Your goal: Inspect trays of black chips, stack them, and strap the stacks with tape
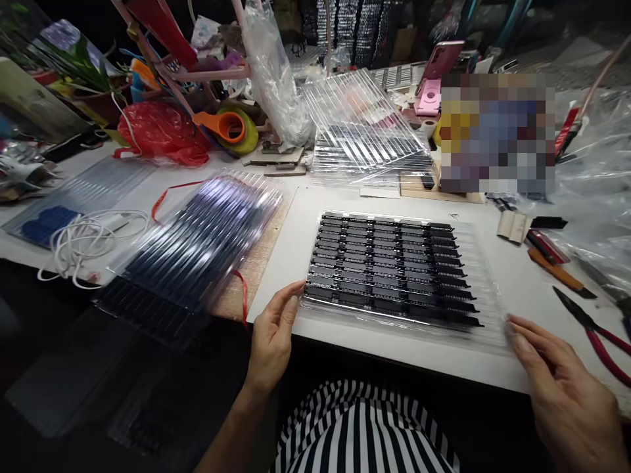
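Left hand (271, 336) and right hand (566, 381) hold the clear tray (489, 289); black parts (385, 270) fill most, right end bare

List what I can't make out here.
All in the head view:
Pliers: handle ends, cut off by the right edge.
Red bag: any contents, hidden by its crumpled plastic.
Black strips: any lettering, too small to read.
Right hand: its forearm, cut off by the frame.
Pixelated patch: whatever it covers, blurred out.
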A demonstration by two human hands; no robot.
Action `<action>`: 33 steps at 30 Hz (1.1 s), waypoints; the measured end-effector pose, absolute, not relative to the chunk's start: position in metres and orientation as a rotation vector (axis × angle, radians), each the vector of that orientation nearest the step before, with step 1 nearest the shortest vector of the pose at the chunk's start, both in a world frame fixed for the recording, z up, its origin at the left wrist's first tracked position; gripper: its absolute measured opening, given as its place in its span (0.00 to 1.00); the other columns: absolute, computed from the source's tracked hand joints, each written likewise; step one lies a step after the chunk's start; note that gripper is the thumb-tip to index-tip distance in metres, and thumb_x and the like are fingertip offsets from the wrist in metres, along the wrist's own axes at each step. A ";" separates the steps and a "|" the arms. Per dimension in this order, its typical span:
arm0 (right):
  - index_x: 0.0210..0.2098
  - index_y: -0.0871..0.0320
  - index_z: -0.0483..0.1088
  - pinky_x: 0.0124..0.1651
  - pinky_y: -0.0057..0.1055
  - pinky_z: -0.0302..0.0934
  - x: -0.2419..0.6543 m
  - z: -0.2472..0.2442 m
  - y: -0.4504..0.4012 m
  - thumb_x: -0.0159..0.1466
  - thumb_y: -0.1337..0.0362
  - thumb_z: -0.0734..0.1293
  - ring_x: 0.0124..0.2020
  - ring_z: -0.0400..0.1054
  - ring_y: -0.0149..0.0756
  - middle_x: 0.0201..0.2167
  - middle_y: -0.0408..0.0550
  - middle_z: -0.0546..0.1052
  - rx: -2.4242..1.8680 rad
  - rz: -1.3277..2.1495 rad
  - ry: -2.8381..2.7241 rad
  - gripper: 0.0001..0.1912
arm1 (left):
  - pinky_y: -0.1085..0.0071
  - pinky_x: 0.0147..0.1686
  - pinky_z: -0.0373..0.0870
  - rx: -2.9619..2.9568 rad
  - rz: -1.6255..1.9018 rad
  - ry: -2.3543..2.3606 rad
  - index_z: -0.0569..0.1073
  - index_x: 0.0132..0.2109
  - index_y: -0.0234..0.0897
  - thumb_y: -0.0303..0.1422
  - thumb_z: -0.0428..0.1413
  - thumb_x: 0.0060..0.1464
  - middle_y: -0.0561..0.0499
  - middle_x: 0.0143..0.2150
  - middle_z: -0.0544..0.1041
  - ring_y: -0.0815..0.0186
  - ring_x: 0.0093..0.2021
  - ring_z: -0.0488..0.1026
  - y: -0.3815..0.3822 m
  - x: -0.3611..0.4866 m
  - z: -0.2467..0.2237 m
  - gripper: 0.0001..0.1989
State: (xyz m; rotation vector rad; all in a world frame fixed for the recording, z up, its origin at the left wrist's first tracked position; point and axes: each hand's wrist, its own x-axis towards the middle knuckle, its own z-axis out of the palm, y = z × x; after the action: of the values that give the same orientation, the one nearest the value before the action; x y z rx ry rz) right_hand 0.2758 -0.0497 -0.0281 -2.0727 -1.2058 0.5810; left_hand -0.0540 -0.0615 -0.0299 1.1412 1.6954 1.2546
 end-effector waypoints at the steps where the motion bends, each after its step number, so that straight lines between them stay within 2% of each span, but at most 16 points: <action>1: 0.43 0.49 0.73 0.61 0.48 0.53 0.274 -0.027 -0.051 0.56 0.50 0.65 0.55 0.63 0.45 0.50 0.42 0.73 -1.991 0.648 -1.104 0.17 | 0.65 0.57 0.62 1.064 1.309 1.659 0.72 0.51 0.41 0.36 0.50 0.60 0.49 0.51 0.74 0.63 0.54 0.69 -0.061 -0.053 -0.030 0.14; 3: 0.43 0.52 0.73 0.62 0.48 0.53 0.271 -0.026 -0.051 0.54 0.53 0.69 0.54 0.65 0.46 0.48 0.46 0.75 -1.802 0.844 -0.891 0.19 | 0.62 0.55 0.66 0.910 1.412 1.576 0.73 0.50 0.39 0.36 0.51 0.59 0.47 0.51 0.74 0.61 0.53 0.70 -0.058 -0.049 -0.030 0.14; 5: 0.43 0.56 0.72 0.56 0.47 0.63 0.272 -0.024 -0.049 0.52 0.56 0.70 0.49 0.69 0.48 0.46 0.50 0.75 -1.631 1.032 -0.676 0.19 | 0.61 0.51 0.70 0.736 1.485 1.491 0.74 0.48 0.36 0.37 0.53 0.57 0.45 0.51 0.75 0.60 0.49 0.73 -0.054 -0.046 -0.029 0.14; 8: 0.42 0.59 0.72 0.48 0.35 0.70 0.273 -0.020 -0.043 0.53 0.62 0.71 0.46 0.72 0.46 0.46 0.53 0.75 -1.506 1.146 -0.472 0.17 | 0.63 0.48 0.71 0.493 1.515 1.365 0.73 0.49 0.35 0.34 0.57 0.54 0.42 0.50 0.75 0.61 0.46 0.75 -0.048 -0.043 -0.028 0.15; 11: 0.43 0.60 0.72 0.43 0.24 0.71 0.272 -0.016 -0.035 0.54 0.68 0.69 0.46 0.72 0.44 0.46 0.54 0.75 -1.431 1.196 -0.342 0.16 | 0.65 0.49 0.71 0.335 1.536 1.257 0.72 0.52 0.35 0.30 0.58 0.53 0.41 0.55 0.72 0.63 0.47 0.74 -0.042 -0.045 -0.026 0.18; 14: 0.44 0.59 0.72 0.32 0.17 0.70 0.269 -0.016 -0.029 0.58 0.70 0.64 0.45 0.73 0.41 0.46 0.54 0.75 -1.387 1.340 -0.159 0.14 | 0.70 0.47 0.73 0.191 1.504 1.162 0.73 0.49 0.31 0.26 0.53 0.57 0.40 0.54 0.73 0.65 0.45 0.75 -0.036 -0.048 -0.024 0.13; 18: 0.38 0.60 0.73 0.22 0.19 0.67 0.263 -0.018 -0.023 0.65 0.64 0.57 0.44 0.73 0.43 0.42 0.57 0.77 -1.268 1.574 -0.028 0.14 | 0.65 0.45 0.74 0.046 1.383 1.035 0.76 0.39 0.30 0.26 0.45 0.61 0.43 0.41 0.78 0.66 0.40 0.76 -0.028 -0.045 -0.021 0.14; 20: 0.34 0.61 0.73 0.21 0.20 0.66 0.262 -0.018 -0.022 0.67 0.58 0.55 0.45 0.72 0.45 0.40 0.58 0.77 -1.196 1.641 -0.053 0.18 | 0.61 0.47 0.73 0.049 1.343 1.029 0.75 0.40 0.31 0.25 0.45 0.61 0.44 0.40 0.78 0.65 0.41 0.76 -0.025 -0.042 -0.019 0.14; 23: 0.32 0.61 0.73 0.18 0.21 0.64 0.263 -0.018 -0.022 0.67 0.51 0.53 0.45 0.72 0.47 0.38 0.59 0.78 -1.115 1.685 -0.116 0.25 | 0.57 0.49 0.71 0.125 1.275 1.055 0.73 0.47 0.31 0.26 0.46 0.60 0.42 0.43 0.78 0.60 0.45 0.75 -0.025 -0.038 -0.016 0.13; 26: 0.35 0.60 0.74 0.13 0.19 0.58 0.265 -0.020 -0.022 0.67 0.47 0.50 0.45 0.72 0.48 0.39 0.60 0.78 -1.056 1.722 -0.155 0.29 | 0.55 0.51 0.70 0.175 1.238 1.061 0.72 0.49 0.32 0.27 0.47 0.60 0.41 0.44 0.78 0.57 0.47 0.75 -0.027 -0.037 -0.016 0.13; 29: 0.42 0.58 0.73 0.11 0.18 0.54 0.268 -0.022 -0.022 0.68 0.50 0.50 0.45 0.72 0.47 0.43 0.58 0.77 -1.017 1.748 -0.175 0.26 | 0.58 0.49 0.71 0.170 1.265 1.074 0.73 0.47 0.33 0.26 0.47 0.60 0.42 0.43 0.78 0.59 0.45 0.76 -0.027 -0.038 -0.017 0.13; 33: 0.45 0.58 0.72 0.14 0.20 0.58 0.273 -0.026 -0.022 0.68 0.54 0.52 0.45 0.72 0.45 0.44 0.55 0.77 -0.966 1.784 -0.221 0.22 | 0.62 0.44 0.75 0.139 1.328 1.092 0.74 0.43 0.33 0.24 0.43 0.61 0.43 0.40 0.79 0.62 0.41 0.77 -0.024 -0.037 -0.016 0.15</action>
State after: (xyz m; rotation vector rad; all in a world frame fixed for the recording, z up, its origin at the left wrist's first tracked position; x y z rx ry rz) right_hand 0.2734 -0.0216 -0.0262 -0.9663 -0.2214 1.7838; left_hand -0.0368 -0.0238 -0.0162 0.1393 1.0921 1.3277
